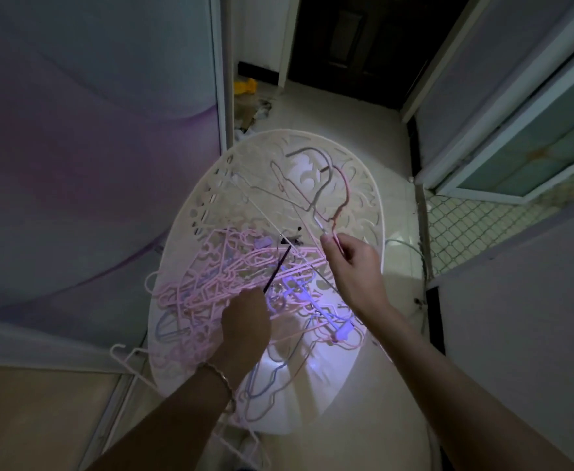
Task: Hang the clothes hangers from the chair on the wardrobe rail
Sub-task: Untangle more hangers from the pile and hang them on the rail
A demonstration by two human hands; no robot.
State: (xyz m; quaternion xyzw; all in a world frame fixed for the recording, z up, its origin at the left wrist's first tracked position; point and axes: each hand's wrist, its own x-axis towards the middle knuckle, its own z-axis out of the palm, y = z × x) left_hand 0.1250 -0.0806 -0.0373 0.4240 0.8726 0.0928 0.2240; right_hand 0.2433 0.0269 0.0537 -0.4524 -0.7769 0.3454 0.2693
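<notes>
Left hand [245, 317] grips dark thin hanger [278, 267] above pink hanger pile [204, 287] | right hand [353, 263] pinches pink wire hanger [346, 192], raised slightly | pile lies on white chair [363, 205]

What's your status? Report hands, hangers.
Left hand grips dark rod. Right hand pinches wire hanger. Pink hangers tangled on chair.

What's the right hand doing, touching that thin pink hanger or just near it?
Touching. The head view shows the right hand pinching the thin pink hanger between thumb and fingers.
</notes>
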